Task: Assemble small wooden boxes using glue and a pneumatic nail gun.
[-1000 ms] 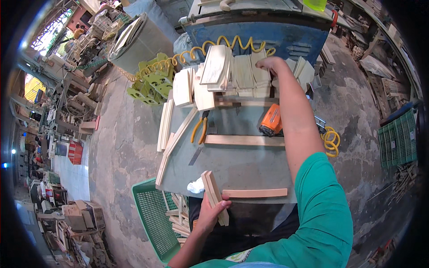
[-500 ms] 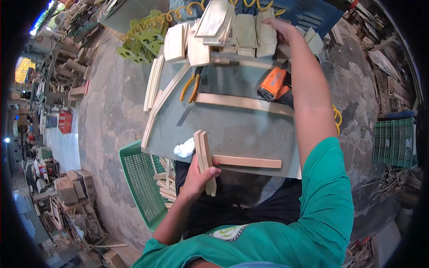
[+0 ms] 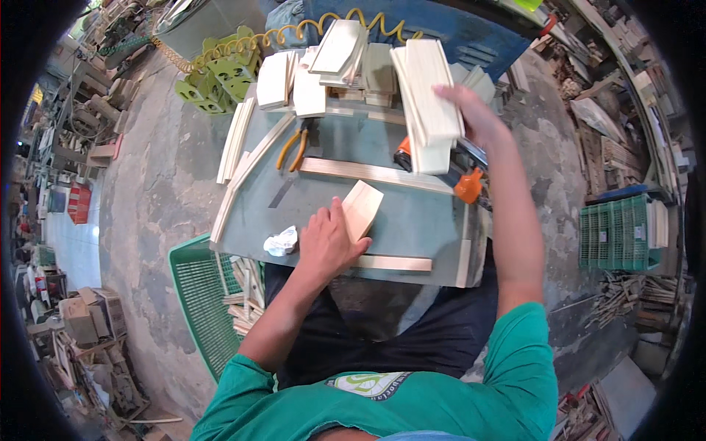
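My right hand [image 3: 474,116] grips a stack of pale wooden boards [image 3: 428,92], held tilted above the far right of the work table [image 3: 323,192]. Below it is an orange and black power tool [image 3: 468,187], partly covered by the boards. Near the table's front, my left hand [image 3: 325,241] has its fingers and thumb around the edges of a short wooden piece [image 3: 362,210], whose broad face is turned up. Just in front of that piece lies a wooden strip [image 3: 396,263]. A crumpled white wad [image 3: 281,241] sits left of my left hand.
Stacks of shaped boards [image 3: 309,92] stand along the far edge. Yellow-handled pliers [image 3: 293,150] lie near a long wooden strip [image 3: 375,175]. A green crate [image 3: 198,294] with wood offcuts stands left. A coiled yellow hose [image 3: 294,31] runs behind.
My right hand has lifted a stack of boards from the far edge and brought it nearer. My left hand has moved forward over the table, and the wood in it now shows its broad face.
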`<state>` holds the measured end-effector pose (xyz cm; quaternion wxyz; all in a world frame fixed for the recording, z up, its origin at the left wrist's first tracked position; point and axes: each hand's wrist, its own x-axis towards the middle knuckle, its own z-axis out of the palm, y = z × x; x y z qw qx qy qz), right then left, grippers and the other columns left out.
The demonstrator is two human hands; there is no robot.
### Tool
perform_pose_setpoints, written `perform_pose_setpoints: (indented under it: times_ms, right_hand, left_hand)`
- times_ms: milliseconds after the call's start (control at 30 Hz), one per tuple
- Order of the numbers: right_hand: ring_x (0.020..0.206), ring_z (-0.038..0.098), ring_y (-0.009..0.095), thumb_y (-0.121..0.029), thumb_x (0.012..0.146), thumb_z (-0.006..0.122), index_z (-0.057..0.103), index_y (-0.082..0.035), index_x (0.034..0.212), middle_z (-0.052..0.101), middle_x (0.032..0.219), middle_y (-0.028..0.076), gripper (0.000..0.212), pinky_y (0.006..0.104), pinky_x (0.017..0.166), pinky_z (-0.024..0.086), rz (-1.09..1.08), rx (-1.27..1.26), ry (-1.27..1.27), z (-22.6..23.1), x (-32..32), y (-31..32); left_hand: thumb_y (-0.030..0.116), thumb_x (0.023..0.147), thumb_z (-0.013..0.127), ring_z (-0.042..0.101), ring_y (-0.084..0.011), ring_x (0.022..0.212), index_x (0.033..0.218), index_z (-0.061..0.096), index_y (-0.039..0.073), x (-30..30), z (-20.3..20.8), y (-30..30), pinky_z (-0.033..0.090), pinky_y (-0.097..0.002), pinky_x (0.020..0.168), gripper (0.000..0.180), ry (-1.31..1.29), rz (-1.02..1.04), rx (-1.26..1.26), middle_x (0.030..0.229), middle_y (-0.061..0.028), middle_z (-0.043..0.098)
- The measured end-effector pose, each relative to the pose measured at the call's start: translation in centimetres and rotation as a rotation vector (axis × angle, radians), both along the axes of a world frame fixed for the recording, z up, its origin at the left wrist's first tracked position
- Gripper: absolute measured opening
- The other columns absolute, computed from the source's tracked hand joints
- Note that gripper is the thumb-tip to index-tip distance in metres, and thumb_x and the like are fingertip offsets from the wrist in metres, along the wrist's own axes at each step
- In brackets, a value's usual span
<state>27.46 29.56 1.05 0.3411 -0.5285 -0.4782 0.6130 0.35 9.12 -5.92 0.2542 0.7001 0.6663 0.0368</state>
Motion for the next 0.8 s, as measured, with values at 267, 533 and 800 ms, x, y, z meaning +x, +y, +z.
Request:
perform_pose_setpoints:
  times_ms: [267, 533, 800]
  right_hand:
    - [0.104, 0.065, 0.021, -0.028, 0.085, 0.077, 0.046, 0.001, 0.136, 0.063, 0.121, 0.013, 0.067, 0.0346, 0.089, 0.055, 0.159, 0.128, 0.212, 0.2, -6.6, -20.5]
    - [0.115, 0.060, 0.029, -0.022, 0.080, 0.079, 0.037, 0.003, 0.145, 0.052, 0.129, 0.018, 0.081, 0.0384, 0.097, 0.051, 0.072, 0.526, -0.764, 0.5, -11.5, -32.6]
    - [0.113, 0.063, 0.020, -0.015, 0.094, 0.055, 0.043, 0.003, 0.142, 0.062, 0.127, 0.014, 0.052, 0.0335, 0.096, 0.052, -0.148, -0.065, 0.524, 0.5, -6.7, -36.2]
  left_hand:
    - [0.051, 0.090, 0.065, 0.055, -0.0274, 0.126, 0.149, 0.036, 0.001, 0.4, 3.2, -3.3, 0.045, -0.0409, 0.106, 0.083, -1.954, 0.130, -0.388, 0.137, -0.0175, 0.054]
    - [0.048, 0.095, 0.058, 0.064, -0.0251, 0.112, 0.142, 0.044, 0.004, 1.2, 0.4, -10.8, 0.053, -0.0372, 0.098, 0.066, -1.958, 0.394, -0.515, 0.124, -0.0149, 0.062]
    - [0.050, 0.094, 0.060, 0.064, -0.0263, 0.111, 0.140, 0.045, 0.003, 0.9, 1.4, -14.1, 0.055, -0.0461, 0.095, 0.067, -2.111, 0.371, -0.680, 0.124, -0.0136, 0.062]
